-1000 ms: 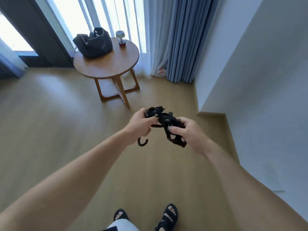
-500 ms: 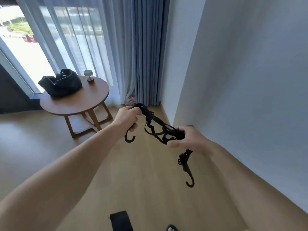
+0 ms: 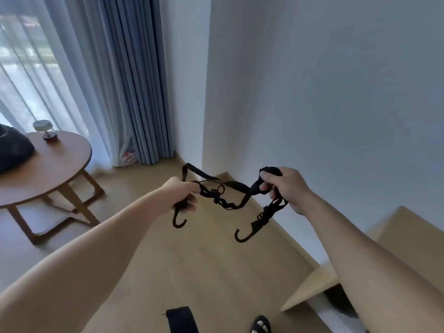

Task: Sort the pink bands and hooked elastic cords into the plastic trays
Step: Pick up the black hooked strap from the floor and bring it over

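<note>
**Cord drawn out between two hands, no tray in sight**

The hooked elastic cord hangs in mid-air near the centre of the frame, a tangle of black strap and loops strung between both hands. The left hand is closed around one end, with a hook dangling just below its fingers; the right hand is curled shut on a bunched loop of the other end, and a second hook swings free beneath it.

A second ago the cord was a tight wad pressed between hands held close together. The hands have since moved apart and the bundle has opened out, so both hooks now hang clear (the middle is still knotted on itself). The view has also swung from the floor toward the white wall and the blue curtain; the round desk has slid to the left edge.

By my reading, the cord is being untangled while carried. No plastic trays or pink bands show, so placing has yet to begin. A pale ledge sits at lower right.
</note>
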Demonstrator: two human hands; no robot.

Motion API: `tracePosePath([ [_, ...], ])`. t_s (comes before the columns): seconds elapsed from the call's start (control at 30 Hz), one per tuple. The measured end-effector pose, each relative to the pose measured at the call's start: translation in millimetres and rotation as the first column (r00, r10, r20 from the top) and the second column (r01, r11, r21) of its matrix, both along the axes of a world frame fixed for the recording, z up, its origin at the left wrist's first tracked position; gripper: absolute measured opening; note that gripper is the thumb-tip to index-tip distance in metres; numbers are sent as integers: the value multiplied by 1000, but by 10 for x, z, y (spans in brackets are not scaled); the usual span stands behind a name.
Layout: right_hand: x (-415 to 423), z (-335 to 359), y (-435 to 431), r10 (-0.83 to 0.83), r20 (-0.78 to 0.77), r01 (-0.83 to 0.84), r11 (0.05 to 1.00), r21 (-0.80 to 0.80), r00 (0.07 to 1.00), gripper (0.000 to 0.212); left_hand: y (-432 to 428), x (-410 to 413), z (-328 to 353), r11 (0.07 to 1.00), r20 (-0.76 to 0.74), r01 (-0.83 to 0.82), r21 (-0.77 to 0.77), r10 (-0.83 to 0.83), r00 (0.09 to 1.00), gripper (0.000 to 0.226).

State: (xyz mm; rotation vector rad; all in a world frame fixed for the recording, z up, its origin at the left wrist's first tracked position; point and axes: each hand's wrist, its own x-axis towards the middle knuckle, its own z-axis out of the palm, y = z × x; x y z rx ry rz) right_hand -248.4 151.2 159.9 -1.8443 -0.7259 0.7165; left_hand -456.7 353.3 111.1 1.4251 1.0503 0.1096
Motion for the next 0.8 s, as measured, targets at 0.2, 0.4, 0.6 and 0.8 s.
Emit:
tracePosePath([
  [0.2, -49, 162, -540, -60, -47, 62, 998, 33, 997, 28, -888, 688, 228, 949, 299, 268, -169, -210, 931, 11],
  [0.4, -17, 121, -1306, -112, -42, 112, 994, 15, 993, 16, -1901, 1332, 588, 854, 472, 458, -248, -307, 827, 40],
  [0.6, 381, 135, -2619, -374, 21, 372, 926, 65, 927, 15, -3090, 1907, 635, 628, 506, 757, -178, -601, 618, 57],
  [0.8, 742, 138, -4143, -571, 98, 564, 821, 92, 815, 15, -4410, 2543, 677, 707, 275, 672, 218, -706, 653, 31],
])
